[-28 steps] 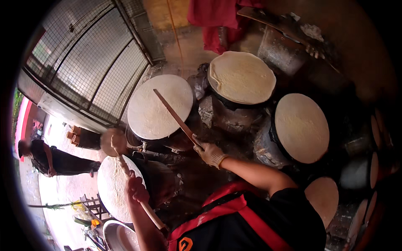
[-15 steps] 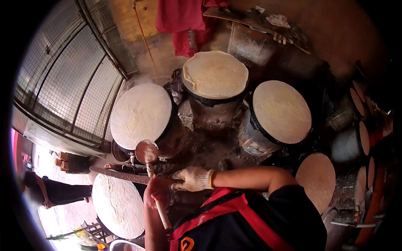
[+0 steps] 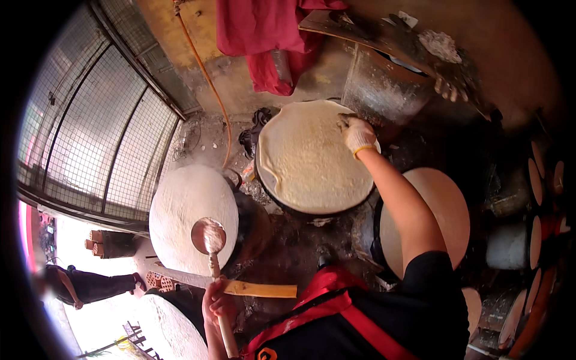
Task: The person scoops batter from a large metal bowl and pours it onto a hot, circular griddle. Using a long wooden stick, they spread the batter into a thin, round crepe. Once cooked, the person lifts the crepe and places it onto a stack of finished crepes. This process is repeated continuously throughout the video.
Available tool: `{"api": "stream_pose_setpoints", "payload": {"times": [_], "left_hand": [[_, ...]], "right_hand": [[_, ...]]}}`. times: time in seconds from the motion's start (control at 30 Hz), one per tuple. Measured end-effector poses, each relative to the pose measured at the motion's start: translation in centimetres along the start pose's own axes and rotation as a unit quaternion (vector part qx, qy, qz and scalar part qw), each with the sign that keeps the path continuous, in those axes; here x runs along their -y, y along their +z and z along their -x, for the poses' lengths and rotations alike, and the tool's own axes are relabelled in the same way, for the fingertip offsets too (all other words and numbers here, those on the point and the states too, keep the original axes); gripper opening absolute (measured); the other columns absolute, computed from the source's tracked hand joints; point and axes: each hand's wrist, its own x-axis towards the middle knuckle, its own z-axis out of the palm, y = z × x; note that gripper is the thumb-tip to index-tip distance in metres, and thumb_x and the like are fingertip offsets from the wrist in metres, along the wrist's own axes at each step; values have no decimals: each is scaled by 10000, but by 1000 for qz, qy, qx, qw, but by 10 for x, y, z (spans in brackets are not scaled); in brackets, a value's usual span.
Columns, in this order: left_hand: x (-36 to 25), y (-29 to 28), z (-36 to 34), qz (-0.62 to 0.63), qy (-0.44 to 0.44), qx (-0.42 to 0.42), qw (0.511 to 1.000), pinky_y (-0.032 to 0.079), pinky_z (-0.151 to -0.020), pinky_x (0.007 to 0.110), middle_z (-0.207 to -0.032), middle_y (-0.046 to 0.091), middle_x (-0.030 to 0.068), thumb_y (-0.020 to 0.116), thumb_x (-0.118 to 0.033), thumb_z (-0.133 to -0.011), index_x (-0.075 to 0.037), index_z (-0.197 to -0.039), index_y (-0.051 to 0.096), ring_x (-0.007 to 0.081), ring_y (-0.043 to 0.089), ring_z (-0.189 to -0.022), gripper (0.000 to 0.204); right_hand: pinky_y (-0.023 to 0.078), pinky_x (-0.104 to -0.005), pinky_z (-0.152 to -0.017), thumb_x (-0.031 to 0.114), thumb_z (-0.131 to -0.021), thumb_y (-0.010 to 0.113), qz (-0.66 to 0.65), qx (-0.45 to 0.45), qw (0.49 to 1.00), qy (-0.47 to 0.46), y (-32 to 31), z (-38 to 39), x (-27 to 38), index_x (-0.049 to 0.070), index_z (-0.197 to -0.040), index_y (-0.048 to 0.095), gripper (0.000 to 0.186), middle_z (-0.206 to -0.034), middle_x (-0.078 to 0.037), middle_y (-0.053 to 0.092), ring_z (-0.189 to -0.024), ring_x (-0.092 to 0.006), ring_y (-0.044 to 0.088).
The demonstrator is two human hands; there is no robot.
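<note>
While left hand (image 3: 221, 303) clamps pale-handled ladle (image 3: 208, 235) and flat wooden stick (image 3: 264, 290), white-gloved right hand (image 3: 359, 134), closure indeterminable, overlies round cream sheet (image 3: 312, 162).

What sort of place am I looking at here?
Probably a small food workshop, though I can't be sure: broad, pale, round sheets, which look like dough or batter, lie over several drums, and the left hand holds a ladle.
</note>
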Motion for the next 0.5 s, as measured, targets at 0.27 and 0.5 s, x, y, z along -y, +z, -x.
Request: {"api": "stream_pose_setpoints", "payload": {"times": [0.27, 0.5], "left_hand": [[11, 43, -80, 9, 40, -34, 999, 370, -310, 216, -526, 345, -39, 379, -147, -958, -61, -949, 516, 52, 382, -348, 162], [14, 56, -94, 13, 65, -49, 997, 392, -334, 215, -540, 364, -39, 388, -150, -959, -68, -938, 511, 51, 390, -359, 149]], "right_hand": [[422, -359, -956, 384, -858, 576, 76, 44, 996, 29, 36, -126, -16, 216, -1169, 606, 355, -1240, -97, 554, -1134, -285, 529], [447, -377, -903, 366, -855, 589, -64, 125, 990, -19, 2, -124, -24, 104, -1068, 630, 340, -1212, -160, 561, -1079, -308, 565]]}}
